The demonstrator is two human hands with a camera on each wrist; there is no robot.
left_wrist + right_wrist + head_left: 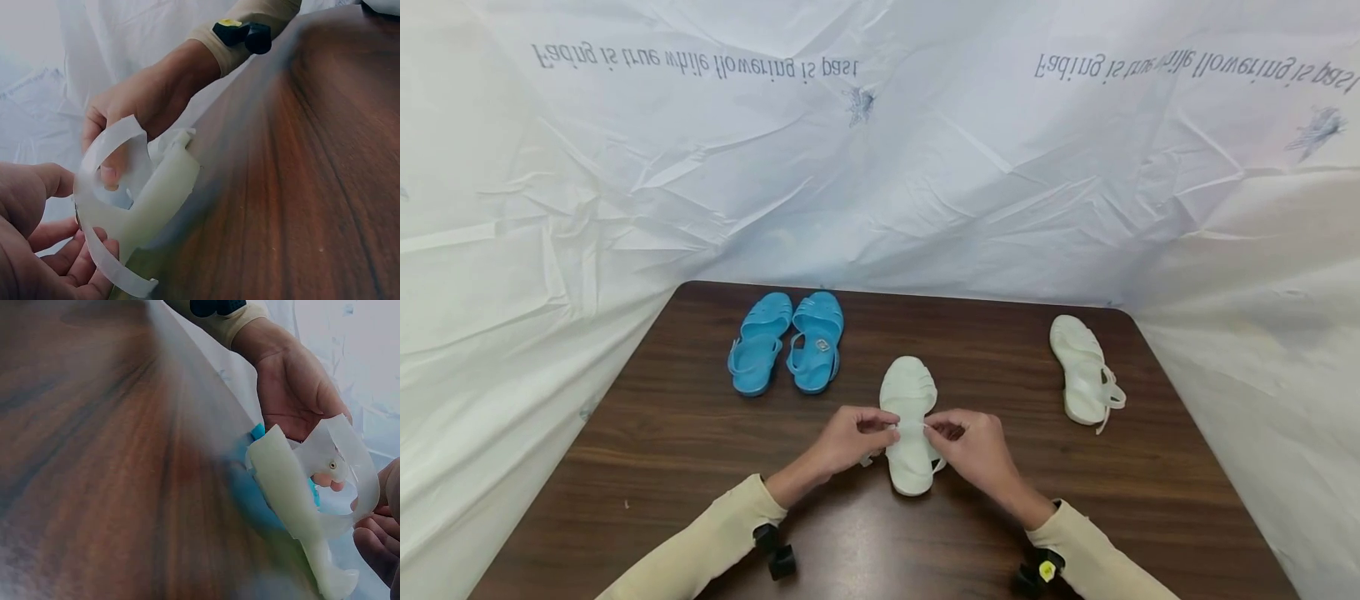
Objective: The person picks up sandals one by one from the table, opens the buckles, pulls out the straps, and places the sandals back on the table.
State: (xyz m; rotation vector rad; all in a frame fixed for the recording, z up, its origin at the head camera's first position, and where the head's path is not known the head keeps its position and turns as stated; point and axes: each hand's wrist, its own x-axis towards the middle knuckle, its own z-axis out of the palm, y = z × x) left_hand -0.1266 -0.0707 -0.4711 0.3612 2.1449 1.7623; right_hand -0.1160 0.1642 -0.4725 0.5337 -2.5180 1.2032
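A white sandal (pixel 911 475) lies on the table in front of me, its toe pointing away. From its left side, my left hand (pixel 852 440) pinches a strap between thumb and fingers. My right hand (pixel 976 450) pinches the strap on the opposite side. Close up in the left wrist view, the pale translucent strap (pixel 112 145) curves up in a loop above the sole, with one loose end hanging down. The right wrist view shows a small metal stud on the strap (pixel 364 464) near the left hand's fingers. Exactly where the fingertips meet the strap is partly hidden.
Two blue sandals (pixel 812 367) stand side by side at the back left of the dark wooden table (pixel 700 500). Another white sandal (pixel 1081 387) lies at the back right, its strap hanging loose to the side. White printed sheeting (pixel 880 183) surrounds the table.
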